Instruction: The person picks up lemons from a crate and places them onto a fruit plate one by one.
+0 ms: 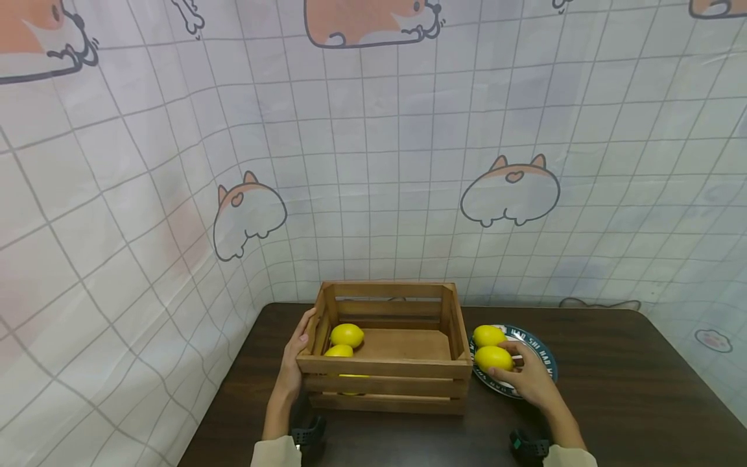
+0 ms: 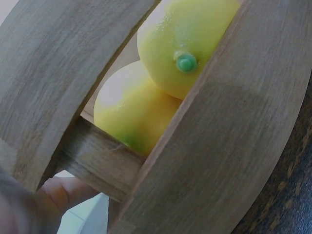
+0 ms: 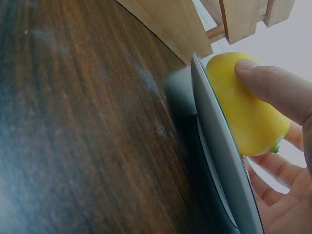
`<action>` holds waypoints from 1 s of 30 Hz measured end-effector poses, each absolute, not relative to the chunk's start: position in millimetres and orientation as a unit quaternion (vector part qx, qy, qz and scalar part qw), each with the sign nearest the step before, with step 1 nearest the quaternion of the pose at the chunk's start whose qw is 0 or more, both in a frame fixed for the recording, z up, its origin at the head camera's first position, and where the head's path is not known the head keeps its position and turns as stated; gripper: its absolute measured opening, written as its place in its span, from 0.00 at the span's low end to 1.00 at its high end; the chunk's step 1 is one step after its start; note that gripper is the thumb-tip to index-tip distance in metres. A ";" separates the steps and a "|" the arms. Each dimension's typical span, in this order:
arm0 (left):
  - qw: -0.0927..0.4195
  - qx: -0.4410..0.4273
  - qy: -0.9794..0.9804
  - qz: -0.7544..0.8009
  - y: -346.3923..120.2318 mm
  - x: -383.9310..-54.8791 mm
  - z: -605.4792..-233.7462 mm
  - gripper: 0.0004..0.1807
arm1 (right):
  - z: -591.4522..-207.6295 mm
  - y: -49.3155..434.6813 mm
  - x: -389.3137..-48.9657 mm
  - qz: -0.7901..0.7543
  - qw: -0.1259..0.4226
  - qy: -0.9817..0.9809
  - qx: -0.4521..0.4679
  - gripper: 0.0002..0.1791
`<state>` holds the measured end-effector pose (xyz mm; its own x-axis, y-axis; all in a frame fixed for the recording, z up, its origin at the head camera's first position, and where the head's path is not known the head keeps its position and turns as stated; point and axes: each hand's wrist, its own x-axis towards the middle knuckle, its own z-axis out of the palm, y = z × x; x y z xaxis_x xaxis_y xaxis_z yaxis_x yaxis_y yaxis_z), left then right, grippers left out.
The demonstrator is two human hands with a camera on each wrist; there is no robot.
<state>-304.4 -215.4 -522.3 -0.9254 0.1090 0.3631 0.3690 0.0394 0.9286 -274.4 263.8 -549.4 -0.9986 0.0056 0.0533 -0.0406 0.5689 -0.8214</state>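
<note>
My left hand [image 1: 292,363] rests against the left side of a slatted wooden crate [image 1: 385,366], with its fingertips up at the rim. Yellow lemons [image 1: 347,335] lie in the crate's left part, and yellow also shows between the front slats. In the left wrist view, two lemons [image 2: 139,105] touch each other behind the slats. My right hand [image 1: 531,376] grips a lemon [image 1: 493,359] between thumb and fingers over a round plate [image 1: 545,357] with a dark, lettered rim. A second lemon [image 1: 489,335] sits on the plate just behind it.
Crate and plate stand side by side on a dark brown wooden table [image 1: 613,376], the plate to the right. A light checked cloth [image 1: 397,162] with cartoon dogs hangs behind and to the left of the table.
</note>
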 end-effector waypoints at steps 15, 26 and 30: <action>0.095 -0.169 -0.714 -0.673 -215.6 -305.0 -523.8 0.31 | -547.7 262.6 -274.2 0.454 0.030 -0.890 0.018 0.36; 0.094 -0.167 -0.716 -0.671 -215.5 -304.1 -523.1 0.31 | -539.0 265.3 -270.1 0.461 0.038 -0.886 0.028 0.35; 0.090 -0.167 -0.715 -0.673 -215.6 -304.3 -522.8 0.32 | -533.8 267.8 -267.7 0.445 0.058 -0.893 0.036 0.35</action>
